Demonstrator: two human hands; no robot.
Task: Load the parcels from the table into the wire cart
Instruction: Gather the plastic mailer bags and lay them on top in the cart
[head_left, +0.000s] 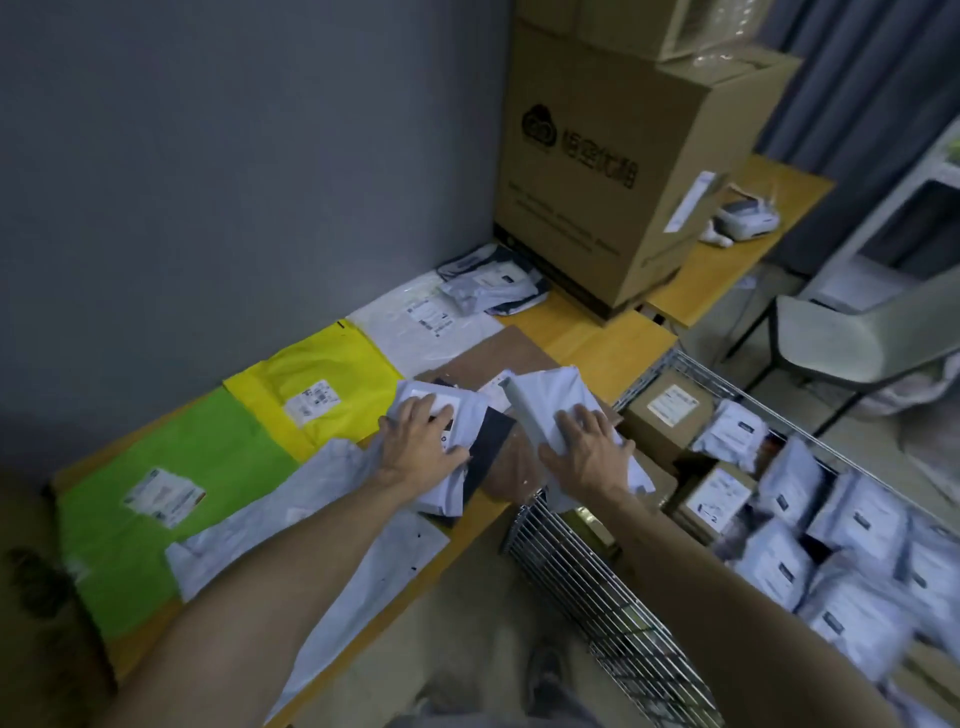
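Observation:
My left hand (421, 441) grips a white poly parcel with a label (441, 402) near the table's right edge, on top of a black one (491, 441). My right hand (587, 452) holds another white parcel (545, 400), lifted and tilted between the table and the wire cart (587, 577). The cart stands to the right and holds several white bags (852, 525) and small cardboard boxes (670, 410). On the wooden table (587, 338) lie a green mailer (171, 483), a yellow mailer (317, 395), a white mailer (421, 322) and a long white bag (322, 519).
A big cardboard box (618, 171) stands at the table's far end against the grey wall, with a pile of small bags (493, 286) beside it. A white device (748, 218) sits behind it. A pale chair (852, 332) stands beyond the cart.

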